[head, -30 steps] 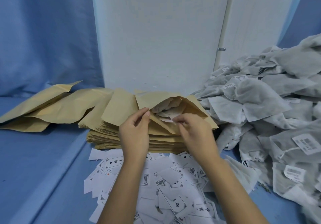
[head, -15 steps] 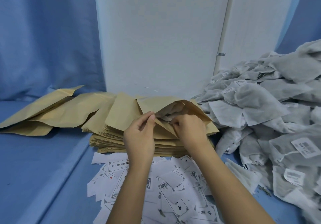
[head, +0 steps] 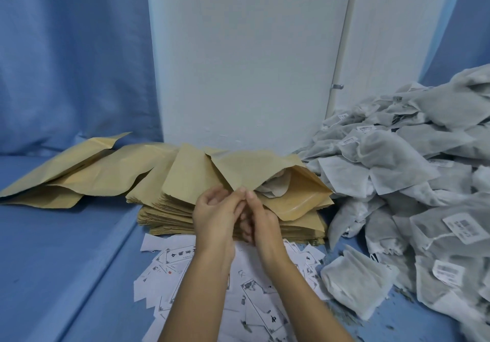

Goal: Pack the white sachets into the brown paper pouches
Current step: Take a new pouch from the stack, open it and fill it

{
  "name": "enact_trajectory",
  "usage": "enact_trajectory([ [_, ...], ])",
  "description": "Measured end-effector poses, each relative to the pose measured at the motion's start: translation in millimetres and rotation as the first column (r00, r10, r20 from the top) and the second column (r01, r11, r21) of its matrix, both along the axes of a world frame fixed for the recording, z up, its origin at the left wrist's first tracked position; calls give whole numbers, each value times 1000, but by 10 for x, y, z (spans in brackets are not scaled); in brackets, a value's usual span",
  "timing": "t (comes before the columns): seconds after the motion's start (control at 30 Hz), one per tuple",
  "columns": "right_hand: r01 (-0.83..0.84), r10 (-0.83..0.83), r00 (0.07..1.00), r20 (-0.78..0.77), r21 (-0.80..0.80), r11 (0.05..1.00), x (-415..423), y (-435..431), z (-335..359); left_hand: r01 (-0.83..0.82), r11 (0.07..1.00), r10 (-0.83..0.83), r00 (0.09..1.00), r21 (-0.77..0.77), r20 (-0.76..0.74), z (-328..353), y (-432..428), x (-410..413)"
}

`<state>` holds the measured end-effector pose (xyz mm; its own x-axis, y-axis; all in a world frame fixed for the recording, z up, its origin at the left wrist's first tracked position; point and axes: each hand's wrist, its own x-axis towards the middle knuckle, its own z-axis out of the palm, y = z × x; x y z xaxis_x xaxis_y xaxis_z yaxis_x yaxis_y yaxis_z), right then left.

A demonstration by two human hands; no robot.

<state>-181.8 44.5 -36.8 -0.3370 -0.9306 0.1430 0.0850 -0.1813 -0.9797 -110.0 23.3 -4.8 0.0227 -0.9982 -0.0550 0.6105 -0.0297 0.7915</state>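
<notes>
At the left edge of the bench lie loose pouches, with a stack mid-bench. Over the stack the left hand and right hand meet, each grip pinching the near lip of an open pouch with a sachet inside. Paper labels litter the near edge, and sachets heap along the right edge.

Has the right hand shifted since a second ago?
Yes: the right hand moved left across the pouch stack, meeting the left hand at the open pouch.
</notes>
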Motion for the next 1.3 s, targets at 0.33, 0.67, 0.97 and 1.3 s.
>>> enact_trajectory([
  [0.33,81,-105,962,252,104,991,33,-112,131,410,903,-429,878,128,212,7,-24,82],
  [0.67,65,-104,904,414,108,992,7,-107,105,339,932,-362,893,132,267,-17,-21,63],
  [0.97,48,-74,843,532,62,997,-11,-139,68,301,948,-318,924,107,212,-24,-65,85],
  [1.3,76,-104,840,533,75,994,-80,-142,90,165,982,-178,972,96,153,11,-87,148],
])
